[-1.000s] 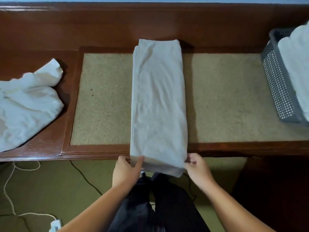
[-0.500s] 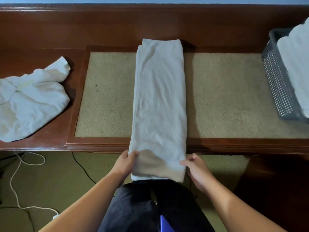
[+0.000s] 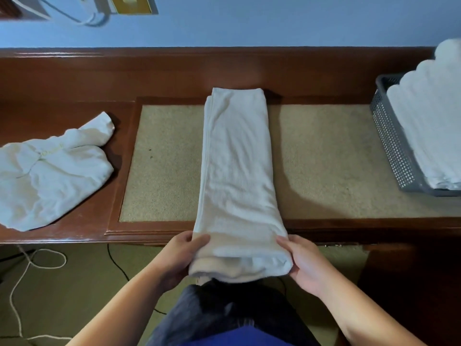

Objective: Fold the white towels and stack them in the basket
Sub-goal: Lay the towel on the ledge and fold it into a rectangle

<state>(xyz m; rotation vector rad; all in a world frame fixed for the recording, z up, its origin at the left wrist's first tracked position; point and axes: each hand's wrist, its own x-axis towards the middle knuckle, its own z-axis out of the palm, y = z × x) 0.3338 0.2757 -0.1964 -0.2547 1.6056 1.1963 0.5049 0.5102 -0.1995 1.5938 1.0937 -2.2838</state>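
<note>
Room: pale blue wall [image 3: 249, 23] at the back, a wall plate and cable at its top left; olive floor [image 3: 62, 290] below with loose cords

Worktop [image 3: 74, 78]: long, dark polished wood, with a tan, grainy inset mat [image 3: 324, 158] in the middle. The mat likely gives some grip; the wood border looks slick

Basket [image 3: 391, 143]: grey mesh, far right on the worktop, already holding a stack of folded towels [image 3: 429, 116] that rises above its rim

Unfolded towel [image 3: 50, 176]: crumpled heap at the left end, untouched

Long towel [image 3: 237, 158]: folded into a narrow strip, lying front to back across the mat, its near end hanging past the worktop edge. Soft, limp, light by the look; layers may slide apart if lifted from one side. Best held at both near corners

Left hand [image 3: 182, 260] and right hand [image 3: 304, 263]: each grips a near corner of the strip, fingers curled under, thumbs on top, the end raised and rolled back
</note>
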